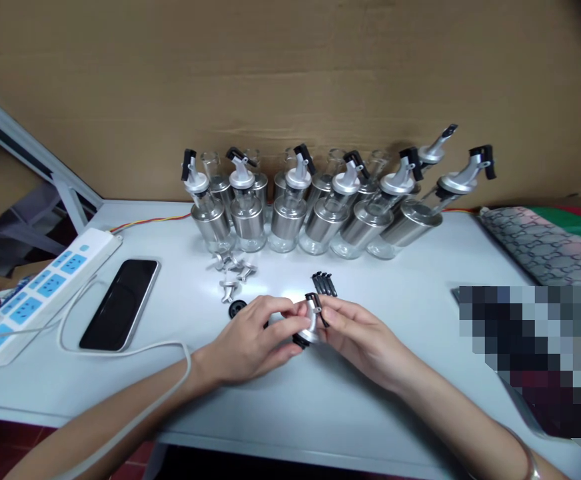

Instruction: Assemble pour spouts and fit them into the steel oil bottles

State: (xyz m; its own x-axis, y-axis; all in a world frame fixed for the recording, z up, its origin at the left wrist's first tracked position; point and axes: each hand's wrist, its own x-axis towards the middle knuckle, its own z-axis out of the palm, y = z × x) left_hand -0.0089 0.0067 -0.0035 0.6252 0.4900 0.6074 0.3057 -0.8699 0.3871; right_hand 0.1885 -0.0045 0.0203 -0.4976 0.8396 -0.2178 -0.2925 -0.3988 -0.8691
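Between both hands, above the front middle of the table, is a silver pourer spout (312, 320) with a black lever at its top and a black base. My left hand (260, 337) is closed on its silver body and base from the left. From the right, my right hand (353, 333) pinches it near the black lever (322, 312). Just behind lie several small black levers (324, 284) side by side. Several loose silver spout pieces (229, 290) are left of them. A black round stopper (238, 309) sits partly hidden by my left hand.
Glass bottles with steel bands (290, 217) stand in rows at the back, the front ones topped with spouts. A phone (120, 303) and a white power strip (45, 293) with a cable lie left. A patterned cushion (540, 247) and a pixelated dark object (545, 373) are right.
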